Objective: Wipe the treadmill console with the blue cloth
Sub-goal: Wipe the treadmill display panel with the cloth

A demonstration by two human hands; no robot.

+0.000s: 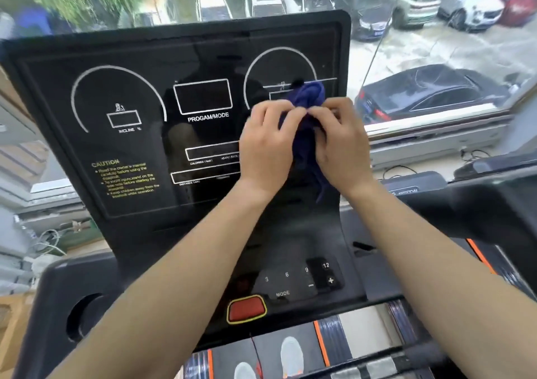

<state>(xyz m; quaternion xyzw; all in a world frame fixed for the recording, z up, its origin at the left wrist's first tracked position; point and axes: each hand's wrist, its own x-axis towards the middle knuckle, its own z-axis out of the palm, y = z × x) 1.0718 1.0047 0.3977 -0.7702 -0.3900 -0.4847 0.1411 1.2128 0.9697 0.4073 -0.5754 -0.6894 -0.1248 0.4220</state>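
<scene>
The black treadmill console (pixel 139 146) fills the middle of the head view, tilted back, with white dial outlines and yellow caution text. In front of its right side the blue cloth (pixel 309 100) is bunched up between both hands. My left hand (pixel 267 146) pinches the cloth from the left. My right hand (pixel 340 143) pinches it from the right, and a loose end hangs down between the wrists. The lower right part of the console display is hidden behind the hands.
Below the display sits a button panel (pixel 305 277) and a red stop button (pixel 247 309). A round cup holder (pixel 84 317) is at lower left. The treadmill belt and shoes show at the bottom. A window with parked cars lies behind the console.
</scene>
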